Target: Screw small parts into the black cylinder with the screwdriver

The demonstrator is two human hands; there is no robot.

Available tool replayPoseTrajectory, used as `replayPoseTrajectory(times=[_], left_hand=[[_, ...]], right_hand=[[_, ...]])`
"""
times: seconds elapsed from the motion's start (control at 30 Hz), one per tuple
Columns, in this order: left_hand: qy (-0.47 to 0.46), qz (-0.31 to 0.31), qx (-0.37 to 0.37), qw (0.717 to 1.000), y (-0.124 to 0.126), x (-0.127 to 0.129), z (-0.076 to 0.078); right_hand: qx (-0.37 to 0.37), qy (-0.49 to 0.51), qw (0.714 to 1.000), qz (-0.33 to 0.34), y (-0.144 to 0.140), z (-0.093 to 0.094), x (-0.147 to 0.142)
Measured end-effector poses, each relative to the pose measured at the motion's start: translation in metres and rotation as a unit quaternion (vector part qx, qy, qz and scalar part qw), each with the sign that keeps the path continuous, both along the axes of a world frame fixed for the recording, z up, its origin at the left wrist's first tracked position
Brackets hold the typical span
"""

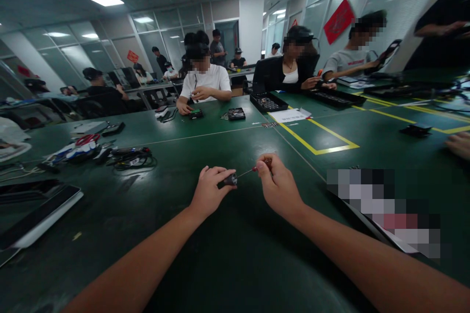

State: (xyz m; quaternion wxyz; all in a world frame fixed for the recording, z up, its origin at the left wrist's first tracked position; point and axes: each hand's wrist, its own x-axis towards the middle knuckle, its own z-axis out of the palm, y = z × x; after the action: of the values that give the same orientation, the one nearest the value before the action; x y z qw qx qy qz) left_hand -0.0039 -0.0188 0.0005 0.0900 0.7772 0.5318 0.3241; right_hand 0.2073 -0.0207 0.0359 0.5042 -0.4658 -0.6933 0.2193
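My left hand (209, 191) is closed around the dark handle end of a small screwdriver (235, 177) just above the green table (227, 254). My right hand (277, 183) pinches the other end, a reddish tip piece, between thumb and fingers. The thin metal shaft runs between the two hands, tilted up to the right. Both forearms reach in from the bottom edge.
Cables, red-handled scissors (87, 139) and tools lie at the left, with a flat tablet-like device (36, 217) at the near left. Yellow tape lines (319, 142) mark the table at right. Other people sit across the table with trays (268, 102) and small devices. Another person's hand (458, 144) shows at the right edge.
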Motion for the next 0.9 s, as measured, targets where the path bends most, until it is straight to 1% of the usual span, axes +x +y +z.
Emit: replayPoseTrajectory(times=[0.17,0.33,0.47,0.57,0.67,0.8,0.9], left_hand=[[0.007,-0.005,0.003,1.000,0.0018,-0.0012,-0.0025],[0.001,0.003,0.002,1.000,0.0035,-0.0015,-0.0033],[-0.016,0.000,0.001,1.000,0.0022,-0.0018,-0.0005],[-0.061,-0.001,-0.011,0.998,0.0013,-0.0015,0.0024],[-0.129,0.017,-0.023,0.991,0.0019,-0.0008,0.0031],[-0.237,0.028,-0.077,0.968,0.0065,-0.0027,0.0002],[-0.288,0.017,-0.121,0.950,0.0086,-0.0052,0.0040]], right_hand=[[0.006,-0.022,1.000,0.016,0.0012,-0.0015,-0.0007],[0.013,-0.036,0.999,-0.019,0.0033,-0.0031,-0.0001],[0.016,-0.029,0.999,-0.029,0.0034,-0.0019,0.0009],[0.027,-0.020,0.999,-0.029,0.0030,-0.0009,0.0017],[0.032,-0.007,0.999,-0.025,0.0020,-0.0008,0.0021],[0.038,0.006,0.999,-0.022,0.0003,-0.0005,0.0025],[0.047,0.012,0.999,-0.023,-0.0006,0.0008,0.0031]])
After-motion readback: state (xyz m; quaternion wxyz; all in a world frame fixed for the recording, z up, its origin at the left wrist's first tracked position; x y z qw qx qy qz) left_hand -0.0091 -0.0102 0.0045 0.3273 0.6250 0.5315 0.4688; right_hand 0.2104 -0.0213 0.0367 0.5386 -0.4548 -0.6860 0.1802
